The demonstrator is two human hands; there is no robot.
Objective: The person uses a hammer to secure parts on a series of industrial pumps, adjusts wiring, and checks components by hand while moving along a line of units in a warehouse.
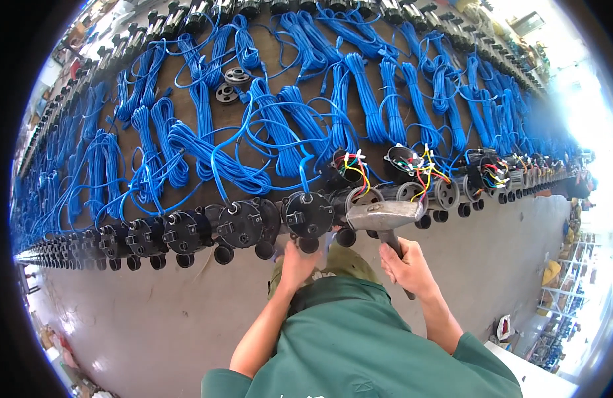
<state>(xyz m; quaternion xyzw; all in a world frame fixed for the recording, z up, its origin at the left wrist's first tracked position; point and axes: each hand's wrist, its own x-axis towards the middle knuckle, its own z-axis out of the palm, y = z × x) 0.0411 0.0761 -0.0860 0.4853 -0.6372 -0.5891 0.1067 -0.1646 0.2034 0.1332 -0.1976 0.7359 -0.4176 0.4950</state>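
My right hand (pixel 408 266) is wrapped round the dark handle of a hammer (pixel 386 215). Its worn grey metal head is raised in front of the row's edge, over open round housings. My left hand (pixel 298 264) is closed round the short black pipe stub (pixel 307 245) below a black round-capped housing (pixel 309 215); some of its fingers are hidden. A blue cable (pixel 304 166) runs up from that cap. Just right of it, an uncapped housing (pixel 363 198) sits under a black cap (pixel 346 166) with red, yellow and green wires hanging out.
More capped housings (pixel 241 224) line the table edge to the left, while several on the right have loose wires (pixel 426 169). Bundled blue cables (pixel 276 126) cover much of the brown tabletop (pixel 213 189). Two metal discs (pixel 227 93) lie among them. A shelf rack (pixel 559 292) stands at far right.
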